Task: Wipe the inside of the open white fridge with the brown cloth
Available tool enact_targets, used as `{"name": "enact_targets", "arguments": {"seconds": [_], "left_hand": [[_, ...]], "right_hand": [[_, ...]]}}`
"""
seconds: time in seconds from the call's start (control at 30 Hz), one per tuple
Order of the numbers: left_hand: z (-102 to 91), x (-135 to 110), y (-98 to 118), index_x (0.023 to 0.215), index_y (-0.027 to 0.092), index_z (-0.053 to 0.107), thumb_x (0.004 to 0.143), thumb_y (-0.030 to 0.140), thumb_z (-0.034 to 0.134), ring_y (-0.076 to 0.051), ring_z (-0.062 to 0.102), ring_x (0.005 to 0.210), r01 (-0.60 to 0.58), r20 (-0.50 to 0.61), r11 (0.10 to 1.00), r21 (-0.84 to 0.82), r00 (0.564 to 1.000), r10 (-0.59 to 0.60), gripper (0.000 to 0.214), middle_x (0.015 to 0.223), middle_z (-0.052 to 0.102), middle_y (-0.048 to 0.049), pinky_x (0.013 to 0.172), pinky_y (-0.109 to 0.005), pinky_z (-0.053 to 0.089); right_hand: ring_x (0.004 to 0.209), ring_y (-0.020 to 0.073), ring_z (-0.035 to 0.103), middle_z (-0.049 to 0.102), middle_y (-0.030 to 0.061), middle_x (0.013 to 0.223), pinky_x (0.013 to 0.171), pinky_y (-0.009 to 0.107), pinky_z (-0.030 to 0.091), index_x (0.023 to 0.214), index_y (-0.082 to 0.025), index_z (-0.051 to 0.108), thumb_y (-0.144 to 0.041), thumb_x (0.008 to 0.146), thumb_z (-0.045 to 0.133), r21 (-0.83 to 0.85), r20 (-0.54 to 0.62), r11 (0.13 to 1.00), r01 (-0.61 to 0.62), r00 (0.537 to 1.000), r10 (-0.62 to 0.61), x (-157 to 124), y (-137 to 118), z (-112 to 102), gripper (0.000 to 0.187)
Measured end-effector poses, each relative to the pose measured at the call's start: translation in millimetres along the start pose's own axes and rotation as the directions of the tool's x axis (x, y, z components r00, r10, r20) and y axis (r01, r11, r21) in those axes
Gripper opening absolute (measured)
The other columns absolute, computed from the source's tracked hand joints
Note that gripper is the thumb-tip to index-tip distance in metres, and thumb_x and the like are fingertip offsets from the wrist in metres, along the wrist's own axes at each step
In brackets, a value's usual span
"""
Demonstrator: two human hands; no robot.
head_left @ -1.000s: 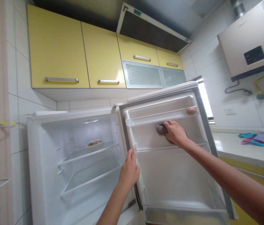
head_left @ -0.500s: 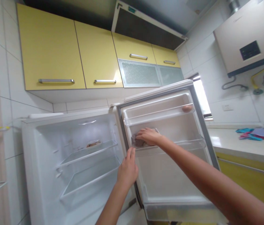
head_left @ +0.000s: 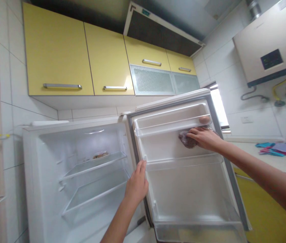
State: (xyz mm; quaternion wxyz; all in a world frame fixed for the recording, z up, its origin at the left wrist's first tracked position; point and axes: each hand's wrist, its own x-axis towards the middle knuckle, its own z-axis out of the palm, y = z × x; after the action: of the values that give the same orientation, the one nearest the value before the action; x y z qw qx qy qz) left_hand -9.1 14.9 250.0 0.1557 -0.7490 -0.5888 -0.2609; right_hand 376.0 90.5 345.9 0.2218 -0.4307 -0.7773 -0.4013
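Note:
In the head view my right hand (head_left: 206,138) is closed on a crumpled grey-brown cloth (head_left: 188,139) and presses it to the inner panel of the open fridge door (head_left: 183,192), just under the top door shelf (head_left: 168,125). A brown egg (head_left: 204,119) sits at the right end of that shelf. My left hand (head_left: 138,184) grips the hinge-side inner edge of the door, its fingertips at the left end of the middle door shelf (head_left: 183,162). Its thumb is hidden.
The fridge interior (head_left: 49,189) stands open on the left, with a small packet (head_left: 100,155) on its upper glass shelf (head_left: 94,166). Yellow cabinets (head_left: 56,50) hang above. Coloured cloths (head_left: 280,148) lie on the counter at right, beneath a water heater (head_left: 269,44).
My right hand has carried the cloth right and slightly up across the door panel, from the middle shelf's left end to below the egg. The left hand stays at the door's edge.

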Motion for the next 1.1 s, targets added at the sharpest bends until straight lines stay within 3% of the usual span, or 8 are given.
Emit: {"name": "enact_targets", "arguments": {"seconds": [0.17,0.27,0.33,0.57,0.77,0.87,1.0,1.1], "left_hand": [[-5.1,-1,0,0.158,0.022,0.022,0.083,0.012,0.038,-0.028,0.046,0.145,-0.030,0.021,1.000,-0.006,0.999,0.030,0.077,0.169,0.030,-0.0072,0.118,-0.047,0.045],[-5.3,-1,0,0.158,0.023,0.022,0.082,0.012,0.039,-0.028,0.046,0.146,-0.045,0.021,0.999,-0.021,0.999,0.046,0.079,0.169,0.028,-0.0067,0.119,-0.045,0.044],[-3.8,-1,2,0.159,0.022,0.022,0.082,0.011,0.039,-0.028,0.047,0.145,-0.041,0.021,0.999,-0.026,0.999,0.041,0.079,0.170,0.026,-0.0083,0.117,-0.045,0.047],[3.2,-1,9,0.159,0.021,0.019,0.085,0.008,0.036,-0.030,0.053,0.139,-0.008,-0.006,1.000,-0.007,1.000,0.008,0.077,0.169,0.026,-0.0120,0.111,-0.047,0.052],[9.6,1,11,0.159,0.016,0.019,0.088,0.007,0.029,-0.032,0.059,0.134,0.023,-0.016,0.999,0.043,1.000,-0.022,0.073,0.170,0.025,-0.0172,0.107,-0.047,0.054],[13.2,0,10,0.159,0.014,0.017,0.088,0.007,0.030,-0.032,0.056,0.137,0.034,-0.030,0.999,0.032,0.999,-0.033,0.073,0.170,0.023,-0.0185,0.109,-0.045,0.053],[18.0,-2,6,0.160,0.017,0.011,0.086,0.004,0.031,-0.031,0.054,0.139,0.020,-0.052,1.000,-0.006,0.998,-0.021,0.078,0.171,0.019,-0.0183,0.111,-0.045,0.052],[22.4,-2,2,0.160,0.020,0.009,0.085,0.003,0.033,-0.032,0.054,0.139,-0.006,-0.073,0.999,-0.050,0.997,0.002,0.081,0.171,0.020,-0.0184,0.111,-0.048,0.052]], "right_hand": [[0.099,0.0310,0.072,0.077,0.0097,0.113,0.075,0.036,0.050,0.121,-0.029,0.071,-0.023,0.074,0.062,0.218,0.355,0.947,-0.234,0.923,0.146,3,-5,5,0.049],[0.092,0.0327,0.073,0.079,0.0108,0.102,0.073,0.036,0.049,0.111,-0.024,0.076,-0.024,0.062,0.070,0.331,0.509,0.906,-0.263,0.858,0.062,21,-13,14,0.049],[0.094,0.0306,0.072,0.080,0.0093,0.102,0.075,0.033,0.049,0.109,-0.023,0.077,-0.025,0.059,0.073,0.395,0.524,0.887,-0.241,0.852,-0.002,35,-22,20,0.050],[0.088,0.0235,0.069,0.078,0.0044,0.096,0.074,0.029,0.048,0.102,-0.022,0.076,-0.029,0.063,0.072,0.596,0.438,0.783,-0.176,0.889,-0.135,87,-88,40,0.040],[0.078,0.0179,0.065,0.075,0.0011,0.085,0.068,0.025,0.045,0.098,-0.017,0.075,-0.029,0.068,0.071,0.774,0.303,0.616,-0.146,0.940,-0.158,114,-148,41,0.032],[0.081,0.0181,0.065,0.076,0.0030,0.090,0.071,0.026,0.048,0.107,-0.014,0.073,-0.033,0.075,0.066,0.836,0.212,0.527,-0.151,0.976,-0.056,110,-152,35,0.038],[0.103,0.0229,0.067,0.073,0.0123,0.121,0.088,0.033,0.053,0.130,-0.009,0.061,-0.038,0.089,0.050,0.886,0.070,0.443,-0.135,0.985,0.159,88,-131,12,0.051],[0.109,0.0253,0.067,0.073,0.0117,0.124,0.095,0.037,0.053,0.130,-0.013,0.062,-0.040,0.090,0.053,0.881,-0.099,0.473,-0.026,0.967,0.236,63,-118,-15,0.048]]}}
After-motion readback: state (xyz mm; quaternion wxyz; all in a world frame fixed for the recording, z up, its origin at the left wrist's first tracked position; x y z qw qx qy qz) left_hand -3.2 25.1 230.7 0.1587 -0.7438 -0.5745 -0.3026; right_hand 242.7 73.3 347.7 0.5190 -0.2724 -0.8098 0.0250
